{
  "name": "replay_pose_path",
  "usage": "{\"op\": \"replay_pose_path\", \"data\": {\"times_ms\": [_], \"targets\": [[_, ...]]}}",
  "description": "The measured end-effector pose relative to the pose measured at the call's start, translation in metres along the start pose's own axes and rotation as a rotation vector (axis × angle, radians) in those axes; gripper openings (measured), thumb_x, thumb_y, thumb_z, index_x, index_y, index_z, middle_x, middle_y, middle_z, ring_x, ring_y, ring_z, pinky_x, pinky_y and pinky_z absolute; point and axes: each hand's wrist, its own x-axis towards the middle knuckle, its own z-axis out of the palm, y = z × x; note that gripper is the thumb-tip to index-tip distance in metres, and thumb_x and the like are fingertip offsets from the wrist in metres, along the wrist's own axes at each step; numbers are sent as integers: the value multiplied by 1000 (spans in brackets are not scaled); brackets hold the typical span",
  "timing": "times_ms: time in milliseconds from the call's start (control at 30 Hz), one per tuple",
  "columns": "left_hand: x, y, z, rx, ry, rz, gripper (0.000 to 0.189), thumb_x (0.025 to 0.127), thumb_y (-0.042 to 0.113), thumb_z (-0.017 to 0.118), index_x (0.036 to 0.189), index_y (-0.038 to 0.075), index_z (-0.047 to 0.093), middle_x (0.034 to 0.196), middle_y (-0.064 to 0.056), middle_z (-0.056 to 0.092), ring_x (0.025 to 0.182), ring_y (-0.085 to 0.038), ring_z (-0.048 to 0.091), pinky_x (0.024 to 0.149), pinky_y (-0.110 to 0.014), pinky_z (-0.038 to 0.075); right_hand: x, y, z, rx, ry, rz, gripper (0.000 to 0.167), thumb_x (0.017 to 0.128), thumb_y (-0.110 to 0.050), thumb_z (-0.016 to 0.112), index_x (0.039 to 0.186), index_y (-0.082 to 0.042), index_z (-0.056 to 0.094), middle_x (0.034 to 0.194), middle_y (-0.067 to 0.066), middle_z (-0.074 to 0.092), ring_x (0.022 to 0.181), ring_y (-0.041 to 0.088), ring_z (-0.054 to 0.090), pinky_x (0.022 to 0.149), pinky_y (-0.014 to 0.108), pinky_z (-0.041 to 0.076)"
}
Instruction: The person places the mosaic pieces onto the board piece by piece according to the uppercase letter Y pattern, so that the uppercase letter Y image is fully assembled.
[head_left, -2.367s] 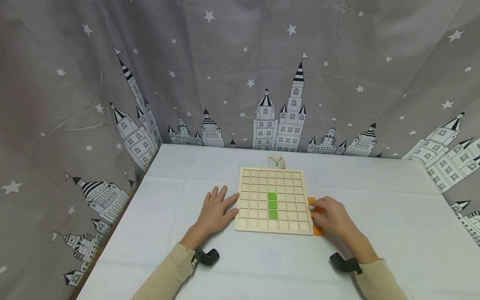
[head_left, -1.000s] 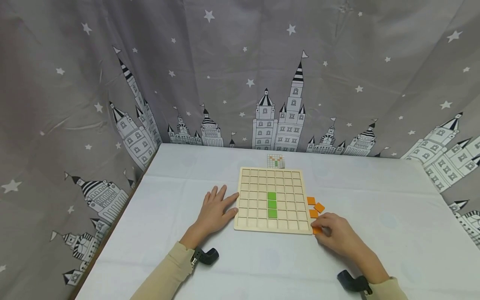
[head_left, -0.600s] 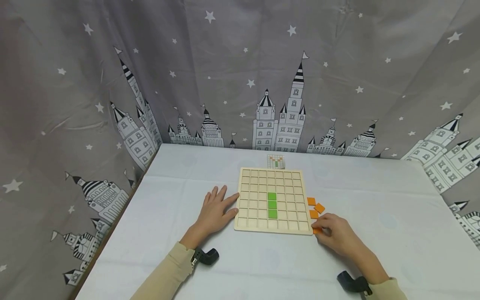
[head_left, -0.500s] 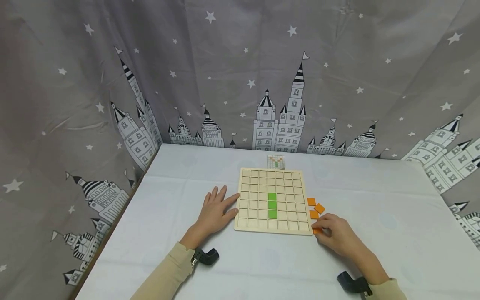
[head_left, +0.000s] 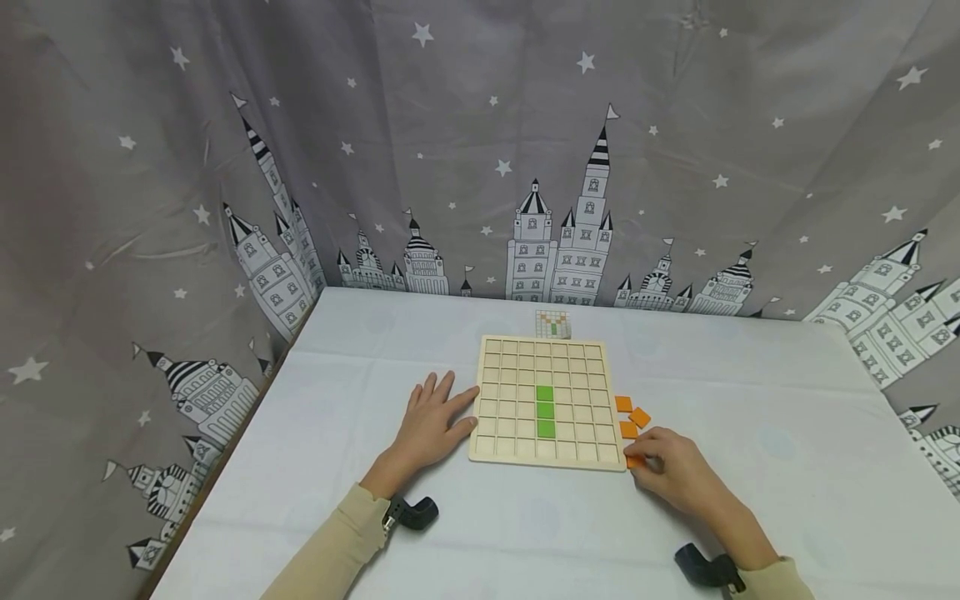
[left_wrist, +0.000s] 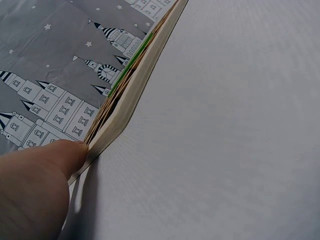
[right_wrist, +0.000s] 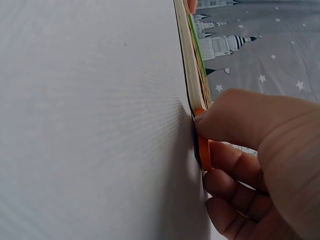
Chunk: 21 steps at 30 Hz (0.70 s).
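A pale wooden grid board (head_left: 510, 454) lies on the table, with several green square tiles (head_left: 545, 410) in a column of its cells. My left hand (head_left: 423, 427) rests flat on the cloth with fingers spread; thumb and index finger touch the board's left edge. In the left wrist view the thumb (left_wrist: 70, 155) meets that edge. At the board's near right corner, my right hand (head_left: 671, 467) pinches an orange square tile (right_wrist: 204, 152) between thumb and curled fingers. Just beyond it lie 3 more orange tiles (head_left: 627, 430), one of them turned askew.
A small card (head_left: 552, 323) printed with a coloured grid pattern lies behind the board. White cloth (head_left: 787, 400) covers the table. A grey curtain (head_left: 450, 150) with castles and stars hangs behind and at the sides.
My right hand has moved toward the near side along the orange tiles, from the middle ones to the nearest, uncovering the others. During the last second both hands stay still.
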Motion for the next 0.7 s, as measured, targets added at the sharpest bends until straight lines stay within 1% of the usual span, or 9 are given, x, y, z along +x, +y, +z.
{"op": "replay_pose_path", "data": {"times_ms": [200,433,700], "targets": [[0,0,1,7,1,3,51,98,36,60,145,17,58,161,-28,36,152,-55,21,121,-72,16,1,3,1,18,11,2,24,75,0,84,94,-14,81,91,-7,70,79,3,56,69,24,51],[-1,0,0,3,-3,0,51,99,36,59,146,17,58,161,-28,36,153,-55,21,121,-72,15,0,3,1,21,7,8,23,75,-1,85,94,-14,81,91,-8,69,80,4,58,70,25,52],[-1,1,-1,1,1,4,51,98,36,60,145,17,59,161,-28,36,153,-55,21,121,-72,16,6,4,-4,-21,3,34,22,76,-2,84,95,-13,81,88,-7,67,80,5,55,72,26,54]]}}
